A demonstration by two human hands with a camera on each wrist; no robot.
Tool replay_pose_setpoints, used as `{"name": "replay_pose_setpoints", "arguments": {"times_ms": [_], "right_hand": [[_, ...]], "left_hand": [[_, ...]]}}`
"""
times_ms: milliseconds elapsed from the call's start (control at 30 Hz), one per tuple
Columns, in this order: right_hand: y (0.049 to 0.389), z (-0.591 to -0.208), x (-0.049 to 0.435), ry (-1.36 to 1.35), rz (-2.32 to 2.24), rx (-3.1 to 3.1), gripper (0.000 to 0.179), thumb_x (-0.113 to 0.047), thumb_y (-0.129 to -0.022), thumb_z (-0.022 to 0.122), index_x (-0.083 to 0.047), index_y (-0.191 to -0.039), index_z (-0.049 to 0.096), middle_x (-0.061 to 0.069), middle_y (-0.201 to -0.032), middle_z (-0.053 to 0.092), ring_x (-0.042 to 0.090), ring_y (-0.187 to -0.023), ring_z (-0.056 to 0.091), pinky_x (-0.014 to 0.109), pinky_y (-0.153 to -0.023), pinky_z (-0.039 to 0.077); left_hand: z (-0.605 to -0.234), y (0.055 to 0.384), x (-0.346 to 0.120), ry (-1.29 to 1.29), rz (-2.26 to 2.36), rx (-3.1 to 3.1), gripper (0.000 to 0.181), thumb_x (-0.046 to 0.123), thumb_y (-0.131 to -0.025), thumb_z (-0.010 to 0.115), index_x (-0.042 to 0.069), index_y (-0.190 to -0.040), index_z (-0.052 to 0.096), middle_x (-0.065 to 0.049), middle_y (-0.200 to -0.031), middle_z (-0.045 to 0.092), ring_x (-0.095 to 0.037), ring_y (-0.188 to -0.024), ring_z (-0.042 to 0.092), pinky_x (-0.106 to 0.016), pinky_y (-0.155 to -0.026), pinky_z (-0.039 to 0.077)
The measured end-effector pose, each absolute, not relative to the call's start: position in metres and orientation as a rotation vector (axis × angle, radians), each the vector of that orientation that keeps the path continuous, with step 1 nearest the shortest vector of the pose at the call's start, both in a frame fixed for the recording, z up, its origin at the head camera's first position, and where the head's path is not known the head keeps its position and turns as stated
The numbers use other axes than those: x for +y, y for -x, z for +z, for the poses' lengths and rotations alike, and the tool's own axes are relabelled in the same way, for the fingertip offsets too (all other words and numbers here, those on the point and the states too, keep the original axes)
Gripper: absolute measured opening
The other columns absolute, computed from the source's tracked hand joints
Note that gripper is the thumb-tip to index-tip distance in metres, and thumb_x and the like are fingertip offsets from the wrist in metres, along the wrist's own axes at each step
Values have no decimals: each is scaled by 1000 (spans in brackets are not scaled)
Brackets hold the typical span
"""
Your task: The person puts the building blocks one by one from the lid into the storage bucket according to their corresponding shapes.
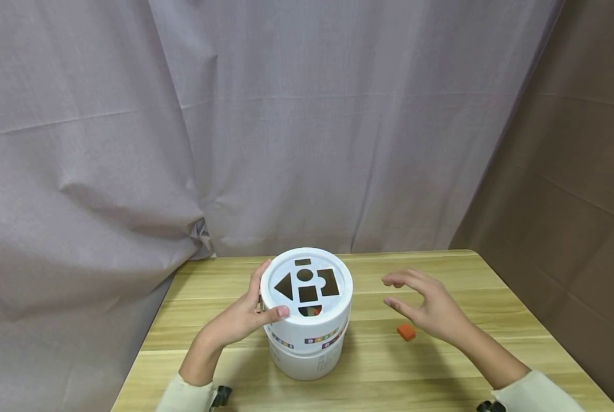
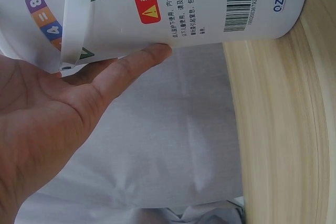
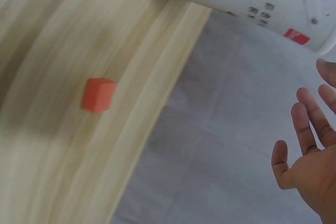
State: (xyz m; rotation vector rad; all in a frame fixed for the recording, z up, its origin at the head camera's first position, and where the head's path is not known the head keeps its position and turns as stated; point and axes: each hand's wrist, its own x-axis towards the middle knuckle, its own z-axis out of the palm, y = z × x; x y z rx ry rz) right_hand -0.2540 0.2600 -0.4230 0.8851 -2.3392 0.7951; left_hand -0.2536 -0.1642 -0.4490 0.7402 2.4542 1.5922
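Observation:
A white shape-sorter bucket stands upright on the table, its lid cut with several differently shaped holes. My left hand grips the bucket's upper left side, the thumb on the lid's rim. From the left wrist view, the fingers of this hand lie along the bucket's printed wall. Over the table to the right, my right hand hangs in the air with relaxed, spread fingers and holds nothing. A small orange-red block lies on the table just below it, not touched; the right wrist view shows the block too.
The light wooden table bears the bucket and the block. Grey curtain cloth hangs behind the far edge and along the left. A brown-grey curtain borders the right side. Coloured bits show through the nearest lid hole.

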Motion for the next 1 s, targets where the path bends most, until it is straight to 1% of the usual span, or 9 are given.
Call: {"name": "replay_pose_setpoints", "arguments": {"times_ms": [100, 233, 400, 533, 733, 867, 1000], "right_hand": [[253, -430, 267, -860, 783, -2358, 47, -5, -83, 96, -21, -123, 80, -4, -120, 80, 15, -109, 73, 8, -100, 48], [252, -436, 274, -855, 773, -2362, 48, -4, -82, 97, -20, -123, 80, -3, -118, 81, 11, -104, 71, 9, -95, 50], [250, -447, 282, -838, 733, -2381, 48, -4, -80, 98, -18, -123, 80, -4, -118, 80, 13, -100, 69, 17, -88, 56], [249, -458, 291, -804, 686, -2420, 46, -8, -81, 98, -18, -123, 80, -5, -117, 79, 15, -101, 69, 26, -86, 59], [250, -473, 302, -791, 660, -2417, 48, -10, -79, 99, -19, -122, 80, -5, -115, 79, 14, -100, 68, 33, -82, 61], [254, -485, 310, -794, 621, -2416, 47, -9, -77, 100, -15, -119, 80, -3, -113, 79, 16, -97, 68, 30, -79, 61], [258, -500, 319, -803, 582, -2400, 47, -7, -74, 101, -13, -116, 80, -2, -108, 79, 19, -92, 69, 31, -76, 62]], "left_hand": [[-449, 253, -165, -730, 1585, 2457, 118, 43, -100, 83, 30, -177, -6, -25, -183, 18, -51, -167, 24, -75, -132, 22], [-448, 252, -166, -706, 1585, 2454, 117, 41, -101, 83, 33, -177, -6, -23, -184, 17, -48, -168, 24, -74, -133, 22], [-448, 251, -167, -715, 1591, 2448, 116, 40, -101, 82, 35, -176, -6, -23, -183, 19, -47, -167, 26, -73, -133, 23], [-448, 251, -167, -762, 1610, 2437, 115, 39, -102, 81, 31, -177, -6, -24, -182, 20, -49, -167, 26, -75, -132, 25], [-448, 252, -167, -769, 1625, 2426, 114, 38, -102, 81, 31, -177, -5, -24, -183, 19, -49, -167, 26, -75, -132, 24], [-449, 252, -168, -754, 1625, 2426, 115, 38, -102, 81, 31, -177, -5, -23, -183, 19, -48, -167, 25, -74, -132, 24], [-449, 252, -169, -730, 1621, 2426, 114, 38, -102, 82, 34, -176, -5, -20, -184, 17, -45, -168, 24, -73, -133, 24]]}}
